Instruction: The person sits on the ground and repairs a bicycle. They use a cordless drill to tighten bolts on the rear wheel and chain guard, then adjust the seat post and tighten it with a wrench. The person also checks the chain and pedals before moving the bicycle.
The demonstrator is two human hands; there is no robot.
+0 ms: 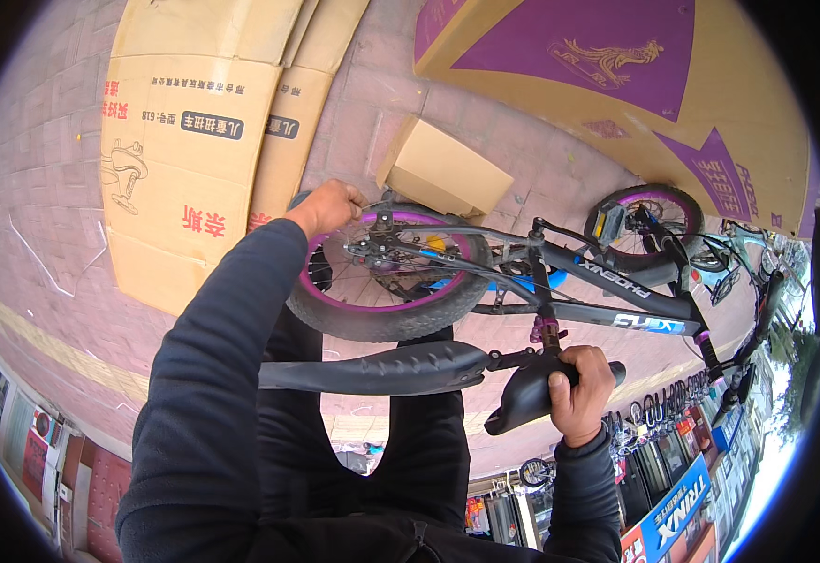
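A black bicycle (pixel 607 281) leans in front of me, its rear wheel (pixel 387 324) with a purple rim and knobbly tyre toward the left. My right hand (pixel 581 392) grips the black saddle (pixel 527 394), thumb on top. From near the saddle a long black mudguard (pixel 382 368) extends left across my legs. Reaching to the far side of the rear wheel, my left hand (pixel 333 206) has its fingers closed beside the tyre and rim. What lies between those fingertips is too small to tell.
Flattened cardboard boxes (pixel 185 141) lie at the far left, with a small open carton (pixel 447 169) beyond the wheel. A large brown and purple carton (pixel 616 84) stands at the far right. Near it is another purple-rimmed wheel (pixel 654 211). Brick paving (pixel 44 225) lies underneath.
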